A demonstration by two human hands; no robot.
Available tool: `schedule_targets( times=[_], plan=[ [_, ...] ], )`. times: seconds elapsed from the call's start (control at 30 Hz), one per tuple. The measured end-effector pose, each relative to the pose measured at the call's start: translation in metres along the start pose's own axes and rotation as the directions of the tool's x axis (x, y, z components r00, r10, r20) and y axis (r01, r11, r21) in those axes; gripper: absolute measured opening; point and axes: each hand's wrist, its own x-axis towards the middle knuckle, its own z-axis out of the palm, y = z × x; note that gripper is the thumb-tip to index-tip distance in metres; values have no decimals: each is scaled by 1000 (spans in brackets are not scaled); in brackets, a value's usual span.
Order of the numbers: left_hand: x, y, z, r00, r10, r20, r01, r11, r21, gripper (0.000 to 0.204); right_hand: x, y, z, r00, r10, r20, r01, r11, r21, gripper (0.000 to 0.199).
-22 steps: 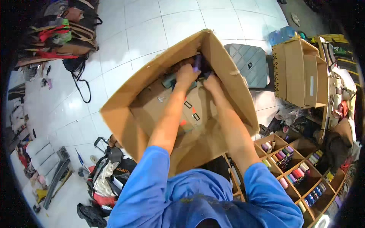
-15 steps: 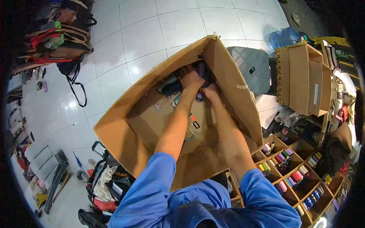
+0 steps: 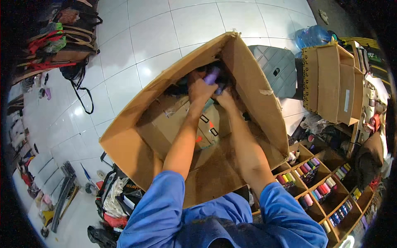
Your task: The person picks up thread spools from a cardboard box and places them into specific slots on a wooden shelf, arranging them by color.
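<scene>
Deep inside a big cardboard box [image 3: 136,144], both bare hands meet at its far end. The left hand [image 3: 201,89] has its fingers curled round a purple item [image 3: 212,75], which sticks up just above the knuckles; what exactly the item is cannot be told, since it is small and partly hidden. The right hand [image 3: 225,99] lies just beside the left, touching or nearly touching it, with its fingers bent down among dark things at the box's far end; whether it grips anything cannot be told. Both forearms reach in from blue sleeves [image 3: 159,206] at the lower edge.

Under the arms, a smaller carton [image 3: 165,124] lies in the box, with a few dark and red marks on its face. The box stands open on a white tiled floor [image 3: 144,37], its flaps spread wide.

To the right, wooden shelves [image 3: 326,194] hold rows of coloured spools in many compartments. Above them stands another open carton [image 3: 331,82], with a blue water jug [image 3: 312,36] behind it and a grey panel [image 3: 273,70] between that and the big box. At upper left, bags [image 3: 58,37] with red and tan straps are heaped against the wall. At lower left, more bags and cloth [image 3: 115,198] lie close by the box.
</scene>
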Motion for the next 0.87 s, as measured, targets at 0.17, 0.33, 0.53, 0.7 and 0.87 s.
schedule_targets(
  times=[0.17, 0.33, 0.53, 0.7, 0.87],
  plan=[
    [-19, -66, 3, 877, 95, -471, -187, 971, -151, 80, 18, -8, 32, 974, 228, 9, -227, 971, -72, 52],
    [-46, -39, 15, 851, 294, -435, -479, 773, -415, 83, 34, 48, 41, 892, 26, -452, -69, 994, -80, 38],
    [4, -24, 13, 909, 395, -136, -407, 910, -80, 93, 38, 33, 36, 926, 209, -315, -128, 958, 257, 32],
    [28, -26, 3, 924, 359, -133, -335, 926, 173, 81, 3, -40, 56, 837, 75, -541, -301, 890, -343, 48],
    [9, 33, 2, 958, 274, -85, -239, 925, 295, 53, 21, -13, 32, 864, 158, -478, -375, 835, -402, 91]
  ],
)
